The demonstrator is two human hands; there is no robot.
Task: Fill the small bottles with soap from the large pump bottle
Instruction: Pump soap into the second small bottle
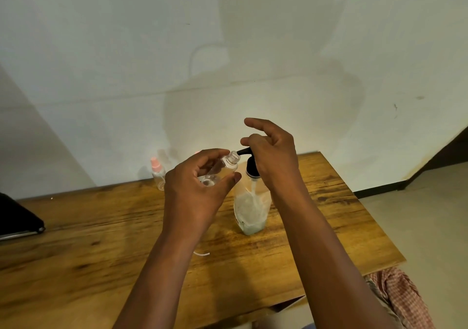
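Observation:
My left hand [200,189] grips a small clear uncapped bottle [222,169], tilted so its open neck points at the black pump spout. The large pump bottle [250,209] stands upright on the wooden table, clear with pale soap low inside. My right hand [273,153] rests on top of its black pump head [253,167], palm down, index finger raised and the other fingers loosely bent. The small bottle's mouth sits just left of the spout tip, almost touching it.
Another small clear bottle with a pink spray cap [158,174] stands at the table's back edge by the wall. A thin white tube [201,253] lies on the wooden table [88,247]. A dark flat object [17,217] sits at the left. Checked cloth [402,298] shows lower right.

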